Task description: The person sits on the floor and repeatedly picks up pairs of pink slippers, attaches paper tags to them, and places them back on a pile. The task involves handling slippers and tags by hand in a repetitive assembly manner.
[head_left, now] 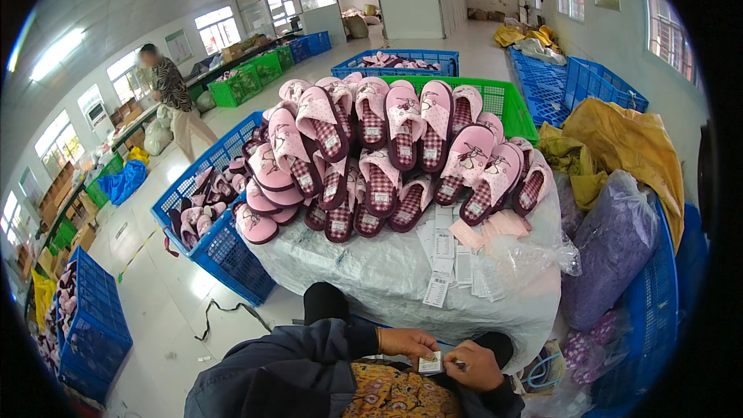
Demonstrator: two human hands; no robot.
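Note:
Over my lap, my left hand pinches a small white label with print on it. Close beside it, my right hand is closed around a small dark thing whose kind I cannot make out. In front of me stands a work surface covered in silvery plastic sheet. On it is a big heap of pink slippers with dark checked insoles. White printed tags lie along the near side, with pale pink slips and a crumpled clear bag by them.
Blue crates with slippers stand to the left, and another blue crate lower left. A green crate is behind the heap. Purple bags and yellow sacks crowd the right. A person stands far left.

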